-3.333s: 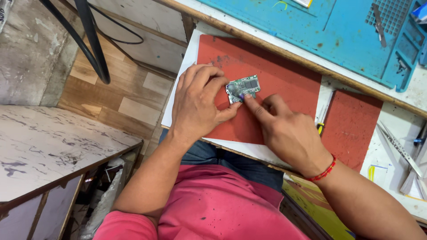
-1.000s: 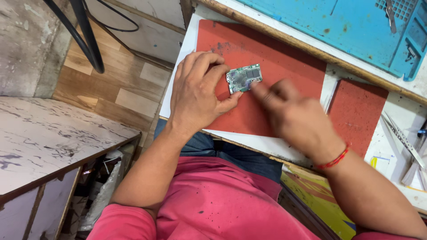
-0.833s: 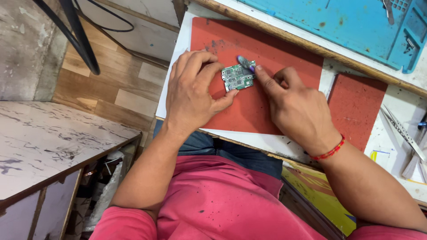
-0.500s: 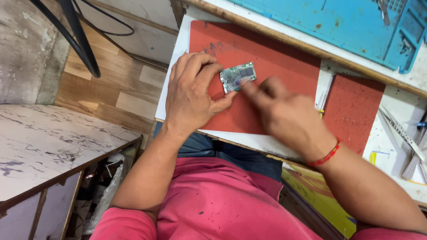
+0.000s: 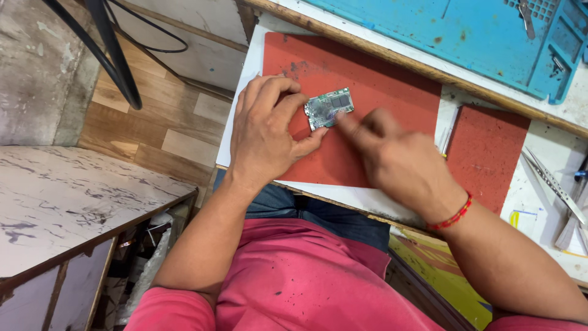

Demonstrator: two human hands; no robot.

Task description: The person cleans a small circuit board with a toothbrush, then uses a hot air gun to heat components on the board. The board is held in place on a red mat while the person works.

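Blue tray [image 5: 465, 43] at the far edge of the bench [image 5: 367, 199], with small metal tools in its compartments at the far right corner; too small to tell which tools. Tweezers [image 5: 554, 187] loose on the white surface near the right edge, outside any tray.

Small circuit board [image 5: 329, 108], greenish-grey, roughly rectangular, packed with tiny silver parts, flat on the large red mat [image 5: 367, 79] toward the mat's left half. A smaller red mat [image 5: 487, 153] just to the right of the large one.

Left hand [image 5: 266, 135] spread over the mat's left side, fingers curled, fingertips and thumb pinned against the board's left edge, not lifted. Right hand [image 5: 398, 162] blurred, loosely bunched, forefinger stretched to the board's near right corner, tip at or on it; could not tell whether anything was pinched in it. Red thread bracelet [image 5: 452, 216] on the right wrist.
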